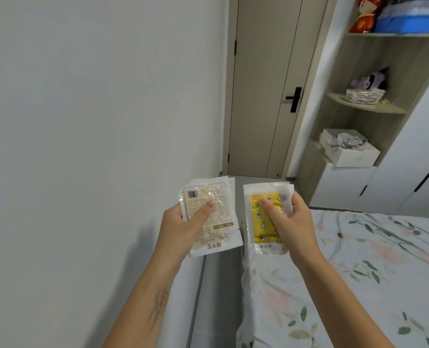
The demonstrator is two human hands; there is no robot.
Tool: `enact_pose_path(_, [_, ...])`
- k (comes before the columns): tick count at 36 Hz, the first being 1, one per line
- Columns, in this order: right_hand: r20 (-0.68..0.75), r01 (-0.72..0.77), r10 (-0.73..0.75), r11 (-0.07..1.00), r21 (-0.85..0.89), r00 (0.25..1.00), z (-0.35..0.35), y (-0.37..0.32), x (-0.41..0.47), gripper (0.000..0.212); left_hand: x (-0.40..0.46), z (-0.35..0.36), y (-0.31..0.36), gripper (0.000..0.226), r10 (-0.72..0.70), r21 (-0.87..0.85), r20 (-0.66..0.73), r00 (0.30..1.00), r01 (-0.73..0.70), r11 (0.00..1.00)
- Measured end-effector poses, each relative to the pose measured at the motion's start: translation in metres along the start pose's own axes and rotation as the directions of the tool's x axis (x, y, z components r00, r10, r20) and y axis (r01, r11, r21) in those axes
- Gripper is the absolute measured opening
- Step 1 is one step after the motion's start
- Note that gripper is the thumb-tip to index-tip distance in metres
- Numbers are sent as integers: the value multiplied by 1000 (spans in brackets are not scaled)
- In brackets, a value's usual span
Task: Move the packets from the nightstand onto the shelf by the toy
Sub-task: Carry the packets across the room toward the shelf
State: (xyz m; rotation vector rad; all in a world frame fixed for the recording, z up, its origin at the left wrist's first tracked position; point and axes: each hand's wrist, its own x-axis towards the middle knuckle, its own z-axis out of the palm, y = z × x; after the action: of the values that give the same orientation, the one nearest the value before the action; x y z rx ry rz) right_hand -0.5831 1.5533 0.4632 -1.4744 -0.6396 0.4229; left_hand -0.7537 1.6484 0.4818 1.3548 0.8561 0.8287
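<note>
1. Clear plastic packets held in both hands, out in front of the body, above the gap between the white wall (95, 96) and the bed (358, 272).
2. Left hand (180, 227) gripping a hand-warmer packet (209, 219): thumb pressed flat across its printed back, fingers hidden beneath. Barcode at upper left of label, "HAND WARMER" lettering upside down near lower edge. More white packet edges visible behind it; count not readable.
3. Right hand (292, 227) gripping a yellow packet (264, 219) with star and flower pattern: thumb on its face, fingers curled round its right edge. Further packet edges stacked behind; count not readable.
4. Two bundles side by side, close but not touching.
5. Bed with floral sheet at lower right, under the right forearm.
6. Open wooden shelf unit (374, 71) at upper right, well apart from the hands. Purple plush toy (370, 80) on the curved middle shelf, with a stack of packets (365, 96) lying just in front of it, touching or nearly so.
7. Red plush doll (365, 15) and blue box (406, 20) on the top shelf.
8. White box (348, 149) holding crumpled cloth on the lower shelf.
9. Beige door (266, 84) with black handle, closed, left of the shelves.
</note>
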Motion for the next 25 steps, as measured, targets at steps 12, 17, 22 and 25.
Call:
enact_pose_path(12, [-76,-72,80,993,97,994,47,36,151,12,159,4,-32,12,-80,154,71,994,68,986])
enact_pose_path(17, [-48,-95,100,991,93,994,75,58,205,12,214,14,-44,5,-114,39,23,993,113,993])
enact_pose_path(22, [-52,-81,84,994,73,995,87,69,279,12,291,35,-42,3,-83,5,11,997,83,997])
enact_pose_path(25, [-57,-80,84,995,67,995,93,76,325,12,338,49,-41,3,-72,-4,21,997,72,997])
